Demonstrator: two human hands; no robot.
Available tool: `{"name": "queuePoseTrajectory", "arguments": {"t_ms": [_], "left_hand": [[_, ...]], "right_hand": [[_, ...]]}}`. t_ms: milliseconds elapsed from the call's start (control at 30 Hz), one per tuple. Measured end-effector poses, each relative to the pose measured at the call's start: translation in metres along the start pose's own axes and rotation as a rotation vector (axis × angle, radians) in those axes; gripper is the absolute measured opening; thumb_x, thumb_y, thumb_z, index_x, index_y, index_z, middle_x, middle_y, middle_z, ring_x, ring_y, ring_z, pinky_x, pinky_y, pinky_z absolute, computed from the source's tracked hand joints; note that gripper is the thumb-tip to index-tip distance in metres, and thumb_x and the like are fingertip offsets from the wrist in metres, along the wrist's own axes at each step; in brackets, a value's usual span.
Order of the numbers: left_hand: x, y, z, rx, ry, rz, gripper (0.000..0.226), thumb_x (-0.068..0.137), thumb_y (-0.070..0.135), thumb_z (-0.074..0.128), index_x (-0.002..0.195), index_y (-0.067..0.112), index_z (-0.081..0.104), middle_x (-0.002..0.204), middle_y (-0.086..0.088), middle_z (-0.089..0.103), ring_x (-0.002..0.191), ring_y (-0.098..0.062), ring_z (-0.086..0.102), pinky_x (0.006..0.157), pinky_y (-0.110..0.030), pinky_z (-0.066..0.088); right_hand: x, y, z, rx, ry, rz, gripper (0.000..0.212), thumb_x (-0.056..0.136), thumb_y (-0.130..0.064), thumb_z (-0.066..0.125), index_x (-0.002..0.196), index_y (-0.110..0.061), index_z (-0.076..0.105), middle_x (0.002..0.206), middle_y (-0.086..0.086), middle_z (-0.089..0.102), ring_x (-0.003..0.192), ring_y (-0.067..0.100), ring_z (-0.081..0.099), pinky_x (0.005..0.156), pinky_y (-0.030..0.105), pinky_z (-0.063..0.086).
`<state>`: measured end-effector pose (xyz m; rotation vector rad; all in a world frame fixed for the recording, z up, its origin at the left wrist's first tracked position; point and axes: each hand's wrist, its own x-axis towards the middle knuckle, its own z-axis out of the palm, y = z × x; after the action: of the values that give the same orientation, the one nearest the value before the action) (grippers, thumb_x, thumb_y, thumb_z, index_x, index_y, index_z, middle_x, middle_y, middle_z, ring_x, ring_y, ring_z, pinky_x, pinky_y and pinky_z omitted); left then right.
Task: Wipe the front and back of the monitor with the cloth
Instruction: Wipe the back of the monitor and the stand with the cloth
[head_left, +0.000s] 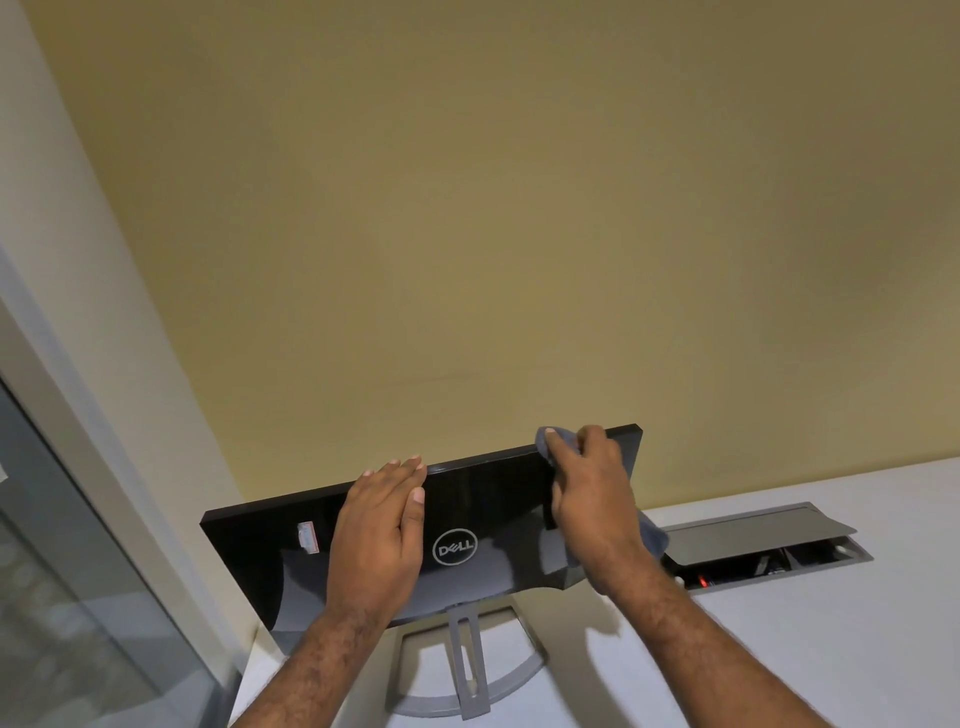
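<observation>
one glossy black dell monitor (498, 525) stands with its back facing the viewer on a curved grey stand (467, 670) atop a white desk (831, 649). the left hand (382, 530) lies flat, fingers straight, against the back panel. the right hand (589, 493) grips a soft grey cloth (558, 441) at the monitor's top edge. an open grey cable hatch (753, 535) sits to the right.

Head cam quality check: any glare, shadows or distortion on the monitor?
Head view: warm dim light; glossy monitor back mirrors the left hand and the right hand holding the cloth; soft arm shadows on the desk; wide-angle bends the wall edge; focus sharp.
</observation>
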<state>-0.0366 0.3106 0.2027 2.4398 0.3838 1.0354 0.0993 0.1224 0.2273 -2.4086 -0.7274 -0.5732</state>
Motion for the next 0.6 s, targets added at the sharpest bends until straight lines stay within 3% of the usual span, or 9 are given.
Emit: {"name": "queuePoseTrajectory", "arguments": {"t_ms": [300,467,533,600], "left_hand": [[0.000,0.005,-0.005,0.008,-0.016,-0.012,0.050,0.102,0.041,0.031,0.131,0.019,0.065,0.136,0.009,0.061,0.132,-0.009,0.050,0.119,-0.039,0.031],[0.000,0.008,-0.008,0.026,-0.016,-0.025,0.047,0.102,0.037,0.033,0.129,0.018,0.067,0.133,0.006,0.064,0.130,-0.011,0.053,0.118,-0.040,0.033],[0.002,0.012,-0.008,0.023,0.000,-0.046,0.048,0.102,0.038,0.033,0.127,0.017,0.068,0.129,0.005,0.066,0.126,-0.012,0.056,0.116,-0.040,0.036],[0.004,0.016,-0.007,0.016,0.021,-0.067,0.047,0.101,0.037,0.033,0.124,0.016,0.069,0.125,0.003,0.069,0.122,-0.013,0.059,0.114,-0.041,0.038]], "right_hand": [[0.015,0.032,-0.011,-0.061,0.082,0.156,0.051,0.082,0.005,0.058,0.129,-0.014,0.057,0.112,0.010,0.048,0.096,0.023,0.044,0.070,0.035,0.048],[-0.009,0.041,-0.006,0.284,0.268,0.270,0.056,0.089,-0.002,0.055,0.142,-0.012,0.041,0.118,0.005,0.044,0.101,0.017,0.048,0.079,0.026,0.047],[-0.025,0.034,0.000,0.417,0.318,0.181,0.057,0.089,0.000,0.056,0.143,-0.011,0.042,0.117,-0.003,0.045,0.100,0.003,0.047,0.082,0.016,0.043],[-0.045,0.023,0.010,0.452,0.200,-0.083,0.054,0.085,0.003,0.057,0.137,-0.009,0.049,0.115,-0.005,0.051,0.102,-0.001,0.047,0.088,0.018,0.044]]}}
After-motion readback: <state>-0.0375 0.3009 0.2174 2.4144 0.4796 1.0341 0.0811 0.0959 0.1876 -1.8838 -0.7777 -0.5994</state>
